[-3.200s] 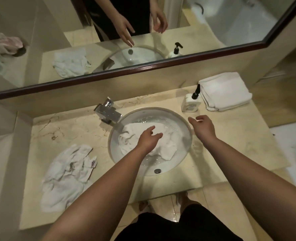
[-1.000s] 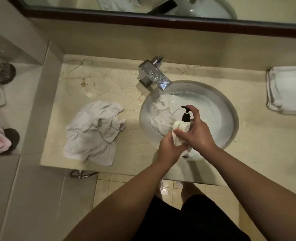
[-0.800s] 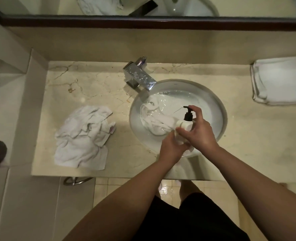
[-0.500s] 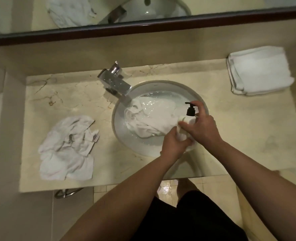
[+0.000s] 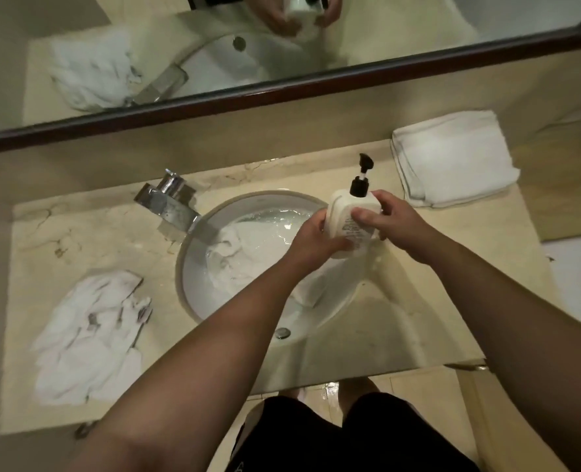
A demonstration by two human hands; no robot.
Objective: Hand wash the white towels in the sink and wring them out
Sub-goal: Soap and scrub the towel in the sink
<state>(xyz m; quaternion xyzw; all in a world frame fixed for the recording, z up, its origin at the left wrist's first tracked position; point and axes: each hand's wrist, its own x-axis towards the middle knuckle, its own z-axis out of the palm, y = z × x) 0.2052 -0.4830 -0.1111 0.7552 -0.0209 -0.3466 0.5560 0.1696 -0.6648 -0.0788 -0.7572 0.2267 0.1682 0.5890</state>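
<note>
While both hands hold the soap bottle (image 5: 348, 223) over the right rim of the sink (image 5: 193, 301), the relation that matters is where the wet towel (image 5: 248, 257) lies from them: down and to the left, inside the basin, partly under the left forearm. The left hand (image 5: 313, 240) cups the bottle's left side and base with curled fingers; the right hand (image 5: 389, 221) wraps the right side, thumb lying across the label. Neither hand is free.

The bottle's long axis tilts away from the person, its black pump (image 5: 362, 172) pointing up and back toward the mirror (image 5: 282, 83), so the nozzle appears aimed away from the towel rather than over it. The pump head stands extended, and no finger rests on it.

The towel sits bunched in shallow water in the left and middle of the basin, near the faucet (image 5: 170, 202). The left hand is the nearer one to it; I judge that hand would reach it first once it lets go of the bottle, while the right hand is closer to the bare surface (image 5: 469, 284) to the right of the sink, where the bottle could be set down.

A crumpled towel (image 5: 88, 332) lies on the surface left of the sink, and a folded towel (image 5: 452, 158) rests at the far right corner.
</note>
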